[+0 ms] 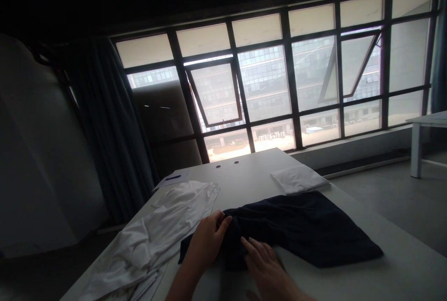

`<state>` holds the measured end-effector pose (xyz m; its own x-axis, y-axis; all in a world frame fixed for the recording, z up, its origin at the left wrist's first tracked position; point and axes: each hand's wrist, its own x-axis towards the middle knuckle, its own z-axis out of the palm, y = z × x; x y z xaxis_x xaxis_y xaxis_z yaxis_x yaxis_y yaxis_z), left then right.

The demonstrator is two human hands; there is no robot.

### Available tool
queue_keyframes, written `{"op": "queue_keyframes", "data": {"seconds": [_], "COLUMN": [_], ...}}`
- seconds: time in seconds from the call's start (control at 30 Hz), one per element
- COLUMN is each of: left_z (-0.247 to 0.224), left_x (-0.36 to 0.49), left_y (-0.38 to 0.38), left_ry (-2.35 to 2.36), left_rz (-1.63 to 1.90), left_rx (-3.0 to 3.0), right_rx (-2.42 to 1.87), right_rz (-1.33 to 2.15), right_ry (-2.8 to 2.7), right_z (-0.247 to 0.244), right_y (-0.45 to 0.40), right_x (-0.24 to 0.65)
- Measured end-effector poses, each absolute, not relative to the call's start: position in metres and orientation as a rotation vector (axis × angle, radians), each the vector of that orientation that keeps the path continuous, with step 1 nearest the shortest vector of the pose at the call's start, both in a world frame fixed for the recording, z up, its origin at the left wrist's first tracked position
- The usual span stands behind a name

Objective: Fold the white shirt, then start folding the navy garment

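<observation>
Fingers of the left hand (206, 240) are gripping a bunched fold of dark navy cloth (303, 231), its long axis lying crosswise on the white tabletop (251, 175), while the right hand (263, 268) is pressing on it (fingers spread open, not gripping).

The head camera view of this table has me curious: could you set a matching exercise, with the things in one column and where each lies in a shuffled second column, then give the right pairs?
Things:
1. Dark navy garment
2. Crumpled white garment
3. Folded white cloth
4. Sheet of paper

Places on the table:
A. Far left, beyond the crumpled fabric
B. Touched by the left hand and right hand
C. Far right, beyond the dark fabric
D. Along the left side, running to the near end

Right pairs: 1-B, 2-D, 3-C, 4-A.
</observation>
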<state>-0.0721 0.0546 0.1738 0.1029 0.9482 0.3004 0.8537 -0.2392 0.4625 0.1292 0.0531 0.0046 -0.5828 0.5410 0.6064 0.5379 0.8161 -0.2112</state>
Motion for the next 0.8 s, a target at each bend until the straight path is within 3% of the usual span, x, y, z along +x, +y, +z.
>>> {"op": "queue_keyframes", "data": {"seconds": [0.23, 0.4, 0.5, 0.6, 0.7, 0.8], "left_z": [0.186, 0.193, 0.186, 0.171, 0.15, 0.122], "left_x": [-0.097, -0.098, -0.092, -0.083, -0.068, -0.045], "left_y": [0.049, 0.045, 0.043, 0.037, 0.032, 0.034], "left_ry": [1.867, 1.897, 2.014, 1.875, 1.728, 1.655], "left_rz": [0.573, 0.582, 0.445, 0.163, -0.033, -0.005], "left_rx": [2.195, 2.122, 2.196, 2.266, 2.24, 2.283], "right_rx": [-0.821, -0.794, -0.786, -0.659, -0.671, -0.872], "right_rz": [0.436, 0.708, 0.904, 1.271, 1.193, 0.795], "right_ry": [-1.781, -1.619, -1.729, -2.24, -2.461, -2.383], "right_z": [0.058, 0.091, 0.118, 0.141, 0.144, 0.125], "right_y": [0.054, 0.042, 0.028, 0.018, 0.022, 0.043], "right_x": [0.152, 0.159, 0.17, 0.183, 0.191, 0.198]}}
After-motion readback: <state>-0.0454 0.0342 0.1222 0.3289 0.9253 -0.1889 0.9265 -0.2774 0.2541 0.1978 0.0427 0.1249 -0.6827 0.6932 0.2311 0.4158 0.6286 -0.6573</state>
